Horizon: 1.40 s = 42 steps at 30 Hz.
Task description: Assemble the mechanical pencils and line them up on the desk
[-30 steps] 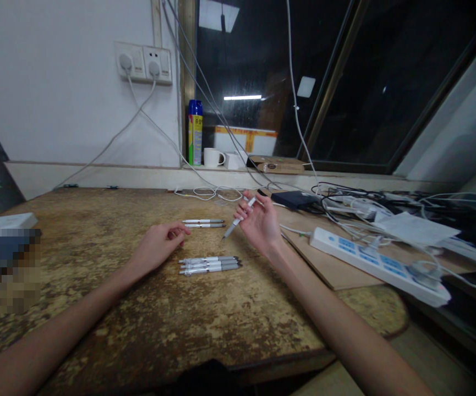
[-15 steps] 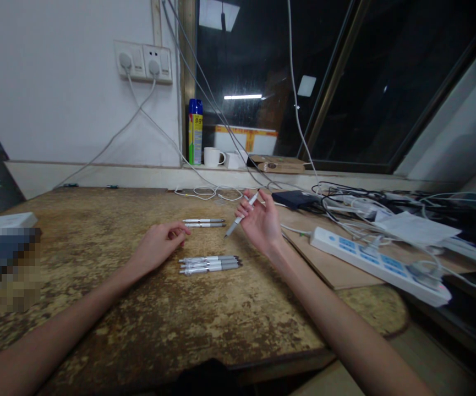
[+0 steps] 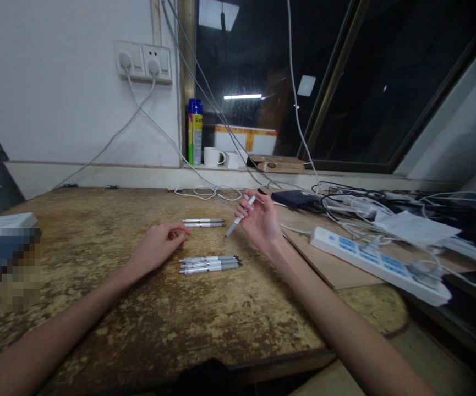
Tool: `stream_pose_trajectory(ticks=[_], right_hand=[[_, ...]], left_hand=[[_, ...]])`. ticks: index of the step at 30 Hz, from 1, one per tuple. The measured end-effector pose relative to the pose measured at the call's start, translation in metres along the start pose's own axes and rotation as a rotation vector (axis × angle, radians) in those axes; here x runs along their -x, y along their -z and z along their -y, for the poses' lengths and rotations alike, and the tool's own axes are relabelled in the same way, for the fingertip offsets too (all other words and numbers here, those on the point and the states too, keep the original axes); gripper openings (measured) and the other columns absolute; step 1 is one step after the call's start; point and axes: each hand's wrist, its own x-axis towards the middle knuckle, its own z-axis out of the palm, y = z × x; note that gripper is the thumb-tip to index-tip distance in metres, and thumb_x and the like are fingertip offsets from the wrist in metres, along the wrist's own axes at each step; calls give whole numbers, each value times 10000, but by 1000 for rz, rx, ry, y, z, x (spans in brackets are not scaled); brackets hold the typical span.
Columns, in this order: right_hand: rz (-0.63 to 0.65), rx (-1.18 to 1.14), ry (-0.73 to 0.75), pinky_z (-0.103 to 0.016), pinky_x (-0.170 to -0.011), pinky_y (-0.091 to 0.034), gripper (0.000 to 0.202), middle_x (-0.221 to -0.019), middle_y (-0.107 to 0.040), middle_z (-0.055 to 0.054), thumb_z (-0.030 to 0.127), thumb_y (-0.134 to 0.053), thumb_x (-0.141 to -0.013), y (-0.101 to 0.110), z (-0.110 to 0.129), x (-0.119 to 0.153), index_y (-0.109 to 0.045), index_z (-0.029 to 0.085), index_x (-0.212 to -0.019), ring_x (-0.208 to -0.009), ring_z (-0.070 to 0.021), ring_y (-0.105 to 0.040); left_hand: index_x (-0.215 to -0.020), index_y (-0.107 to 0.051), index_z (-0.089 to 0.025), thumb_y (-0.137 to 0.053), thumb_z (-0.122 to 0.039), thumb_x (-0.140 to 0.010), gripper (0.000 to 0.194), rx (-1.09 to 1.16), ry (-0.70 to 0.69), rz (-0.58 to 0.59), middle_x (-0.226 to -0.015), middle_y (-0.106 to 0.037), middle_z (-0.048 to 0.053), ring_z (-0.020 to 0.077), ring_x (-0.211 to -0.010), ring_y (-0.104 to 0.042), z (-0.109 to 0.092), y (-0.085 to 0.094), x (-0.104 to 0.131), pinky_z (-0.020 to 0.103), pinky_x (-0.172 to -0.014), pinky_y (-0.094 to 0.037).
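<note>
My right hand (image 3: 260,223) is raised over the far part of the worn wooden table (image 3: 171,330), palm turned up. Its fingers close on a white and grey pen (image 3: 238,218), tilted with the pointed end down to the left. My left hand (image 3: 164,242) rests on the table with fingers curled and thumb bent in; nothing shows between them. Just beyond its fingertips lie two similar pens (image 3: 204,223) side by side; whether the fingertips touch them I cannot tell. Nearer to me, several more pens (image 3: 209,264) lie in a row, clear ends pointing left.
A white power strip (image 3: 380,265) lies on a board at the right, with tangled cables (image 3: 345,203) behind it. A dark flat box (image 3: 295,198) sits beyond my right hand. On the sill stand a spray can (image 3: 195,132) and a white mug (image 3: 213,157).
The pen in my right hand has shifted slightly down and left, so its upper end sits lower between the fingers. My left hand and the pens on the table have stayed put.
</note>
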Motion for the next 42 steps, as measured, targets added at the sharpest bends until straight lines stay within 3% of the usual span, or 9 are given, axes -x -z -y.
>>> stream_pose_trajectory(ticks=[5, 10, 21, 26, 32, 42], right_hand=[[-14, -10, -10, -245, -571, -411, 329, -644, -330, 30, 375, -390, -1018, -1, 0, 0, -632, 205, -873, -558, -138, -322], [3, -24, -15, -246, -574, -412, 278, -639, -327, 32, 280, -394, -999, 0, -1, 0, -638, 196, -893, -556, -139, -328], [-2, -16, -7, -235, -559, -419, 261, -633, -331, 34, 285, -402, -1000, -1, -1, 0, -626, 212, -887, -550, -141, -329], [-23, -24, -10, -240, -566, -429, 285, -639, -348, 32, 373, -417, -1010, -2, -1, 0, -614, 217, -876, -556, -142, -346], [-14, -29, -7, -239, -576, -427, 271, -639, -361, 29, 271, -381, -1003, -2, -1, 1, -620, 209, -894, -562, -141, -347], [-47, 93, 17, -262, -585, -423, 200, -645, -345, 30, 316, -460, -966, -2, 0, 0, -612, 234, -867, -561, -152, -339]], left_hand=[[-1022, -770, -216, -519, -349, -897, 310, -39, -29, -5, -781, -751, 28, 212, -697, -666, 1, 0, 0, 287, -656, -450], [-1025, -768, -205, -521, -359, -903, 316, -32, -35, 0, -792, -749, 34, 216, -698, -666, 1, 0, 0, 290, -650, -454], [-1022, -767, -210, -512, -360, -911, 316, -48, -21, 3, -781, -750, 34, 210, -690, -666, -1, 0, 0, 292, -647, -443], [-1031, -764, -208, -513, -361, -911, 317, -45, -26, 5, -794, -750, 34, 207, -699, -664, -2, 0, 1, 287, -649, -446], [-1028, -769, -206, -510, -382, -912, 334, -50, -29, 6, -779, -748, 32, 204, -685, -663, -1, 0, 0, 283, -645, -450], [-1039, -767, -207, -516, -379, -912, 330, -39, -29, 8, -782, -751, 33, 217, -692, -671, -2, 1, 1, 287, -639, -453]])
